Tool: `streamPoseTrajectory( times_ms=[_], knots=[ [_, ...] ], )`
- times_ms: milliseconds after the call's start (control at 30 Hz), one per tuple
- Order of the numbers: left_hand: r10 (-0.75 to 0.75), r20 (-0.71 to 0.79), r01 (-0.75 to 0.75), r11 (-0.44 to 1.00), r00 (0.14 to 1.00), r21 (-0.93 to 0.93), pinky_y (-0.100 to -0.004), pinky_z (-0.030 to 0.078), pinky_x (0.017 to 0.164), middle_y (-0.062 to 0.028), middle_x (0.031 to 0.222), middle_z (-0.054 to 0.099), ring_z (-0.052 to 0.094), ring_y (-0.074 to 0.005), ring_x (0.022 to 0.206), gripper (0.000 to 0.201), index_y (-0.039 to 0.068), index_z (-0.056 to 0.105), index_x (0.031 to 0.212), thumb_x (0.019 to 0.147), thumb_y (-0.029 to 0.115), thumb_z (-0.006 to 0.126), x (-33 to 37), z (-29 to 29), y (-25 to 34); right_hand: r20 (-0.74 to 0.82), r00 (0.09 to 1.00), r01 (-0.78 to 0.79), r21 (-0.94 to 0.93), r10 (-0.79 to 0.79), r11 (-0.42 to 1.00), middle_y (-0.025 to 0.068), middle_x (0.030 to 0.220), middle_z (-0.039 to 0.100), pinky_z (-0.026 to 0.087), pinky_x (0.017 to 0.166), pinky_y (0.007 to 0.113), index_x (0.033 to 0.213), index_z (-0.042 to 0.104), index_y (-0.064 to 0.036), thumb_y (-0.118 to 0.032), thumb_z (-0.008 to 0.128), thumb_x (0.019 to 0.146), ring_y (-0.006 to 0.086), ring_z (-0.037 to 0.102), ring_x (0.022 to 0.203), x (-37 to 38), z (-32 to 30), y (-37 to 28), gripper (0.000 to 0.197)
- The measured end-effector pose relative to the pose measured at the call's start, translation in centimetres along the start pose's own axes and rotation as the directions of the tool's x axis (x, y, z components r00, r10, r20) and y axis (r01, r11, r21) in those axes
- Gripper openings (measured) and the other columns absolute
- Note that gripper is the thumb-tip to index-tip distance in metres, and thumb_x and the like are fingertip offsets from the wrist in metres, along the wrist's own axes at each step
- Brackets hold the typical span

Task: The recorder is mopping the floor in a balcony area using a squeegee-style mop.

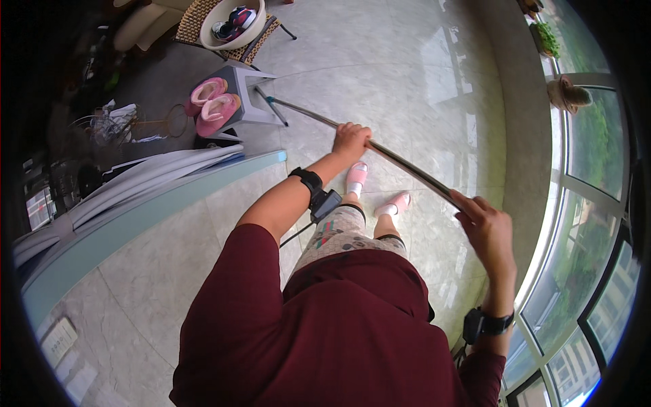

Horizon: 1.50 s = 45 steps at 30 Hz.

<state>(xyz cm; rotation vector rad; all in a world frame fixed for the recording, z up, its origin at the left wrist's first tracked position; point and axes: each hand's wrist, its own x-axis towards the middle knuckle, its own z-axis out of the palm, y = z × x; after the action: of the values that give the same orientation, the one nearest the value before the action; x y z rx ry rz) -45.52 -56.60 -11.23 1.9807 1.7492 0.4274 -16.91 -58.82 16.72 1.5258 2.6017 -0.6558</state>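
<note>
A long-handled mop (407, 167) runs slantwise across the view, its metal pole going from my right hand to the far left. Its narrow dark head (281, 115), with a teal joint, rests on the floor beside a grey stool (261, 108). My left hand (352, 140) is wrapped round the middle of the pole. Nearer to me, at the pole's upper end, my right hand (485, 227) closes on it, fingers bent over the top. Each wrist wears a black strapped device.
Pink shoes (217, 112) sit on the stool. Behind it a woven chair (193, 24) bears a white basin (258, 28) with shoes inside. Cables and clutter lie at left, next to a pale curtain (135, 180). Windows (593, 136) and a sill with plants (546, 39) line the right.
</note>
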Motion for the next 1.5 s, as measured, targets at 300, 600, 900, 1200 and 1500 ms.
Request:
streamPoseTrajectory(
  times_ms=[300, 600, 900, 1200, 1500],
  knots=[
    [0.159, 0.135, -0.106, 0.936, 0.978, -0.335, -0.0404, 0.048, 0.075, -0.0073, 0.077, 0.064, 0.060, -0.0284, 0.083, 0.012, 0.012, 0.063, 0.080, 0.073, 0.017, 0.071, -0.7, -1.0, 8.8, 0.010, 0.994, -0.110, -0.038, 0.110, 0.993, 0.0091, 0.073, 0.062, 0.046, 0.055, 0.034, 0.103, 0.071, -0.0113, -0.001, 0.072, 0.070, 0.0238, 0.059, 0.058, -2.9, -10.1, -1.8, 0.034],
    [0.114, 0.151, -0.035, 0.894, 0.982, -0.447, -0.0407, 0.049, 0.075, -0.0059, 0.075, 0.065, 0.061, -0.0275, 0.083, 0.012, 0.010, 0.061, 0.075, 0.072, 0.017, 0.071, -4.2, -1.5, 10.4, 0.049, 0.994, 0.100, -0.170, -0.093, 0.980, 0.0066, 0.077, 0.066, 0.048, 0.057, 0.034, 0.097, 0.072, -0.0110, 0.000, 0.072, 0.066, 0.0239, 0.062, 0.064, -2.8, -12.5, -3.6, 0.033],
    [0.019, 0.136, 0.044, 0.894, 0.991, -0.447, -0.0407, 0.049, 0.075, -0.0069, 0.076, 0.064, 0.061, -0.0281, 0.085, 0.010, 0.010, 0.061, 0.077, 0.074, 0.016, 0.068, -6.1, -2.5, 10.1, 0.063, 0.969, 0.248, -0.190, -0.240, 0.950, 0.0036, 0.074, 0.065, 0.048, 0.054, 0.032, 0.095, 0.072, -0.0131, -0.003, 0.074, 0.066, 0.0200, 0.061, 0.062, -1.2, -13.0, -3.7, 0.031],
    [-0.146, -0.125, 0.089, 0.921, 0.981, -0.380, -0.0409, 0.047, 0.073, -0.0072, 0.079, 0.063, 0.057, -0.0308, 0.082, 0.010, 0.010, 0.064, 0.080, 0.072, 0.004, 0.067, -6.0, -4.7, 4.9, 0.036, 0.908, 0.405, -0.337, -0.418, 0.850, 0.0015, 0.068, 0.052, 0.045, 0.050, 0.033, 0.103, 0.070, -0.0165, -0.008, 0.068, 0.072, 0.0176, 0.055, 0.060, 1.1, -10.3, -6.9, 0.033],
    [-0.139, -0.345, 0.062, 0.972, 0.928, -0.227, -0.0401, 0.044, 0.071, -0.0070, 0.075, 0.061, 0.056, -0.0290, 0.075, 0.011, 0.010, 0.059, 0.078, 0.076, 0.011, 0.070, -4.9, -8.7, 1.0, -0.027, 0.896, 0.408, -0.346, -0.444, 0.845, 0.0017, 0.075, 0.054, 0.046, 0.051, 0.031, 0.112, 0.067, -0.0186, -0.007, 0.065, 0.074, 0.0172, 0.056, 0.062, 2.5, -8.0, -7.4, 0.040]
  ],
)
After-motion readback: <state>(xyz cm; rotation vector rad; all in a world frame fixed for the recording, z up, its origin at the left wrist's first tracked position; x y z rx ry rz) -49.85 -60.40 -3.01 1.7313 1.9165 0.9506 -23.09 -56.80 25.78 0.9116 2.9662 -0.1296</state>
